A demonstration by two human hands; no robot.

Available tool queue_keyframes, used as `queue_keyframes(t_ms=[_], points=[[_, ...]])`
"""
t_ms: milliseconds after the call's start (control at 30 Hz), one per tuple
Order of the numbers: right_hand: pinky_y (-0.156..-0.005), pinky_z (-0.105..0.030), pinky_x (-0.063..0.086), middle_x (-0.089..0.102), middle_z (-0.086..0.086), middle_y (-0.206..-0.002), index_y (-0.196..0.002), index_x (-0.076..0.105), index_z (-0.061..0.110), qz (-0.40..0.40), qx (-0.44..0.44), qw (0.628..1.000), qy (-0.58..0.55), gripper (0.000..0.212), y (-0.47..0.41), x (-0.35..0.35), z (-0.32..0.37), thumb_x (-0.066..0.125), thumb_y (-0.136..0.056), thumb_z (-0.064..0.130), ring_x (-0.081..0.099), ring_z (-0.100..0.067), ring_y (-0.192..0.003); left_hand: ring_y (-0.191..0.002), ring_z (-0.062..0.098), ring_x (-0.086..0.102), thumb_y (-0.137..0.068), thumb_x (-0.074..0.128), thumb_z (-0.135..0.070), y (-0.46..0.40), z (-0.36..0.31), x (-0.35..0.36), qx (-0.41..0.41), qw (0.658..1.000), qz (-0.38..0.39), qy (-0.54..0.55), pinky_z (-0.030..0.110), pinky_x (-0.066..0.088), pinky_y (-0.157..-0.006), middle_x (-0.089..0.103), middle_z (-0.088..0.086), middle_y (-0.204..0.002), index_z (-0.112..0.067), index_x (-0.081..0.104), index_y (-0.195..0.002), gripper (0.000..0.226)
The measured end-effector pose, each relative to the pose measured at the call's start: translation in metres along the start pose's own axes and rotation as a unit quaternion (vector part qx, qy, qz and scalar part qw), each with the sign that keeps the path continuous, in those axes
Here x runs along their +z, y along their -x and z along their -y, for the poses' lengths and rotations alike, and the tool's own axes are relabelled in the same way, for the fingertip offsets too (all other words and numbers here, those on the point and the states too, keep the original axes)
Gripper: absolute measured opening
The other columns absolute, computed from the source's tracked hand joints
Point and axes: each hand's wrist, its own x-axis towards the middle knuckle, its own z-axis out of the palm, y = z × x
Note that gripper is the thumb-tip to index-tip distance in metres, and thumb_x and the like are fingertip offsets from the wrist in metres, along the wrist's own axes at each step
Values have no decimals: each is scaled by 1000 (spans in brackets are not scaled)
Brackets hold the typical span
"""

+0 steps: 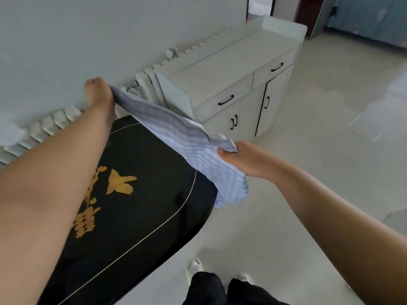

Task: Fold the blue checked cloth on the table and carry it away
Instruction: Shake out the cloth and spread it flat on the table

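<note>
The blue checked cloth (176,137) hangs stretched in the air above the far right end of the black table (143,212). My left hand (99,93) pinches its far corner, raised near the wall. My right hand (240,159) grips the near edge, bunched in the fingers, out past the table's right rim. The loose lower part of the cloth droops below my right hand and touches the table's edge.
The table top is glossy black with gold flower inlay (120,181). A white cabinet (231,84) with black handles stands beyond it against the wall, beside a white radiator (55,122). Pale floor (308,194) spreads to the right. My feet (218,280) stand by the table's near edge.
</note>
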Motion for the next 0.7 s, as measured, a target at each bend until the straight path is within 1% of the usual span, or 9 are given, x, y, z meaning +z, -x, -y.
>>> queue_keyframes(t_ms=[67, 133, 200, 267, 367, 467, 533, 633, 700], points=[[-49, -27, 18, 21, 1, -56, -60, 22, 21, 10, -7, 1000, 21, 44, 7, 18, 6, 43, -95, 39, 20, -14, -51, -93, 12, 45, -96, 28, -26, 5, 18, -22, 2, 1000, -11, -15, 36, 47, -96, 48, -2, -85, -27, 32, -65, 32], [-53, -30, 21, 26, -5, -61, -50, 36, 25, 25, -19, 999, 36, 50, 13, 38, 14, 41, -97, 38, 25, -19, -57, -93, 13, 44, -97, 27, -26, 2, 35, -42, 1, 999, -14, -42, 35, 47, -95, 47, -2, -83, -26, 31, -65, 32], [-54, -28, 24, 30, -11, -66, -42, 49, 44, 37, -20, 997, 58, 58, 19, 56, 25, 38, -99, 38, 28, -20, -60, -93, 13, 44, -98, 28, -24, -3, 47, -62, -2, 999, -13, -52, 35, 47, -92, 47, 0, -89, -26, 36, -70, 30], [-53, -26, 24, 31, -9, -62, -43, 49, 36, 33, -11, 998, 60, 57, 22, 77, 39, 39, -99, 39, 28, -18, -56, -93, 13, 44, -98, 29, -22, -17, 61, -82, 5, 998, -8, -62, 32, 45, -87, 47, 2, -93, -26, 36, -70, 30], [-52, -24, 24, 27, 2, -53, -53, 30, 25, 11, 10, 998, 55, 48, 20, 113, 64, 42, -97, 42, 26, -13, -49, -93, 14, 43, -98, 29, -21, -43, 83, -117, 12, 998, -2, -58, 33, 44, -87, 46, 3, -93, -24, 32, -66, 33], [-54, -25, 27, 30, 8, -47, -57, 31, 20, 21, 3, 998, 62, 48, 18, 162, 100, 41, -96, 45, 30, -11, -46, -94, 14, 42, -97, 29, -20, -75, 104, -161, 9, 998, 22, -60, 32, 40, -84, 40, -7, -73, -25, 42, -83, 20], [-55, -23, 29, 35, 10, -40, -57, 36, 22, 38, -1, 996, 76, 46, 18, 204, 128, 40, -97, 44, 33, -5, -42, -95, 16, 46, -97, 30, -19, -100, 117, -195, 9, 997, 40, -70, 31, 39, -82, 42, -7, -74, -23, 45, -87, 19], [-57, -21, 31, 48, 13, -41, -51, 46, 39, 58, -9, 994, 93, 47, 17, 262, 169, 39, -96, 49, 41, -4, -49, -95, 20, 53, -94, 31, -11, -141, 142, -243, 2, 996, 30, -88, 31, 42, -80, 63, 7, -99, -11, 58, -92, 27], [-56, -20, 30, 49, 14, -45, -55, 42, 41, 79, -15, 992, 93, 43, 12, 295, 190, 40, -98, 45, 41, -4, -50, -95, 19, 48, -96, 29, -13, -151, 162, -274, 30, 990, 49, -131, 31, 39, -83, 59, 5, -91, -16, 55, -86, 28]])
